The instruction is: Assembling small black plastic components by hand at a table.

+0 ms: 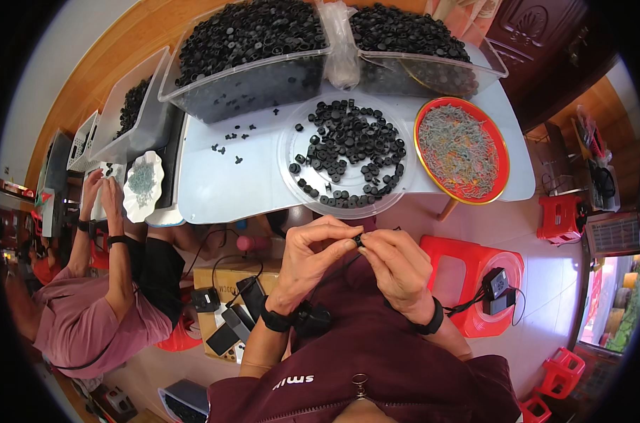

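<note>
My left hand (313, 257) and my right hand (401, 268) meet in front of my chest, just off the table's near edge. Their fingertips pinch a small black plastic part (358, 240) between them, mostly covered by the fingers. Beyond the hands, a clear round tray (291, 185) holds many small black round parts (348, 141). To its right stands a red plate with a gold rim (501, 134), heaped with small grey screw-like pieces (457, 148). Which of these pieces, if any, is joined to the held part is too small to tell.
Two clear bins (263, 81) (433, 67) full of black parts stand at the back of the white table (214, 187). Several loose black pieces (239, 159) lie left of the tray. A co-worker (108, 310) sits at left. A red stool (461, 282) carries black devices.
</note>
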A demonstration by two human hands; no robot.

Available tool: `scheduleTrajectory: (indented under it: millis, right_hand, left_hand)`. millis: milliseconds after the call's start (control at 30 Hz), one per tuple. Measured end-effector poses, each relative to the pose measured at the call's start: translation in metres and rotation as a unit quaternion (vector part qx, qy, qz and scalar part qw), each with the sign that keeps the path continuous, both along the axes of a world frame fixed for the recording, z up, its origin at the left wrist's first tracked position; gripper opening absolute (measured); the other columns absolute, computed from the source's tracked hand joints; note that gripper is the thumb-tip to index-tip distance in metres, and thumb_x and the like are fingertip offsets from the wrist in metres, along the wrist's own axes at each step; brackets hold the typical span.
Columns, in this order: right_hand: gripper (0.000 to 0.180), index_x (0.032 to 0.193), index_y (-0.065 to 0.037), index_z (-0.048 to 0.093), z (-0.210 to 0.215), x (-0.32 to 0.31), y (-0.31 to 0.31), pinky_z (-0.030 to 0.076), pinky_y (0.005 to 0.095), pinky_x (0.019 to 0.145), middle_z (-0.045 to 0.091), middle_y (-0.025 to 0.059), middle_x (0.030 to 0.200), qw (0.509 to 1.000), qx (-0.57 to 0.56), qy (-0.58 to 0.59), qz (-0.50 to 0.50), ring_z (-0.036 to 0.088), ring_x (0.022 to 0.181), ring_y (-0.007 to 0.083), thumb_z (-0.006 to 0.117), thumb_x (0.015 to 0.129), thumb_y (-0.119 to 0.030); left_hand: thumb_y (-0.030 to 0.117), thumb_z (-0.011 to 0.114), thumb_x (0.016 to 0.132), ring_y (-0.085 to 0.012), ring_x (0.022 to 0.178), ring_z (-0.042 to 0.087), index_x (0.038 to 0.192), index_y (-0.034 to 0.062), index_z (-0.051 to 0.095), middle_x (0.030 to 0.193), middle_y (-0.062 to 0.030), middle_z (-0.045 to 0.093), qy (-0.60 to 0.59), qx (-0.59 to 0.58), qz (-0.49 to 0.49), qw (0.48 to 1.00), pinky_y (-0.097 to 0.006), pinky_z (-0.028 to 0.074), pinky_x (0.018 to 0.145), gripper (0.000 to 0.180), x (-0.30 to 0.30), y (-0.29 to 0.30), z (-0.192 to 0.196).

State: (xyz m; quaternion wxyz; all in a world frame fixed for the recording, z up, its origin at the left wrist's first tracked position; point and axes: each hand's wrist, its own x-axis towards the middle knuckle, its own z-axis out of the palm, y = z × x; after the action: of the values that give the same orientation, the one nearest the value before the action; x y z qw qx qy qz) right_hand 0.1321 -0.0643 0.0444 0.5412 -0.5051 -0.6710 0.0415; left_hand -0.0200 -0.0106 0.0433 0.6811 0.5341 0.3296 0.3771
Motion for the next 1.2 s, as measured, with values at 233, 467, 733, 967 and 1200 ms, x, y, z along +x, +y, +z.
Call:
scheduleTrajectory:
  millis: [233,467,733,967,1200]
  right_hand:
    - [0.017,0.086,0.001,0.062,0.000,0.011,0.010,0.052,0.0304,0.063,0.063,0.0119,0.088,0.987,-0.106,0.096,0.077,0.063,0.074,0.0243,0.070,0.071,0.003]
    - [0.015,0.084,0.001,0.060,-0.005,0.016,0.013,0.051,0.0318,0.065,0.063,0.0122,0.088,0.979,-0.145,0.110,0.095,0.063,0.077,0.0259,0.070,0.073,0.001]
    - [0.019,0.078,-0.001,0.056,-0.007,0.015,0.021,0.049,0.0329,0.062,0.059,0.0105,0.080,0.992,-0.077,0.080,0.063,0.059,0.073,0.0257,0.073,0.068,0.000]
    - [0.019,0.076,-0.001,0.058,-0.010,0.015,0.028,0.049,0.0294,0.058,0.060,0.0100,0.082,0.997,-0.045,0.054,0.039,0.060,0.071,0.0226,0.074,0.066,0.003]
    - [0.017,0.077,-0.001,0.055,-0.014,0.013,0.031,0.047,0.0326,0.059,0.057,0.0099,0.081,0.995,-0.061,0.075,0.040,0.058,0.071,0.0248,0.069,0.069,0.004]
  left_hand:
    - [-0.007,0.064,0.076,-0.0131,0.076,0.061,0.090,-0.0049,0.068,0.085,-0.0108,0.066,0.009,0.009,0.044,0.999,-0.023,0.048,0.069,0.014,0.005,0.008,-0.011]
    - [-0.007,0.058,0.084,-0.0124,0.086,0.061,0.100,-0.0040,0.066,0.094,-0.0095,0.065,0.004,-0.005,0.056,0.998,-0.023,0.048,0.078,0.018,0.010,-0.003,-0.009]
    - [-0.007,0.053,0.086,-0.0128,0.088,0.062,0.104,-0.0058,0.062,0.098,-0.0111,0.065,-0.040,-0.028,0.066,0.997,-0.024,0.050,0.081,0.021,0.022,-0.004,-0.015]
    - [-0.008,0.051,0.087,-0.0121,0.087,0.062,0.104,-0.0059,0.062,0.100,-0.0106,0.064,-0.066,-0.032,0.084,0.994,-0.024,0.050,0.081,0.020,0.030,-0.002,-0.022]
    - [-0.006,0.051,0.087,-0.0126,0.088,0.062,0.107,-0.0055,0.060,0.099,-0.0106,0.064,-0.095,-0.043,0.111,0.988,-0.025,0.051,0.081,0.022,0.035,-0.006,-0.028]
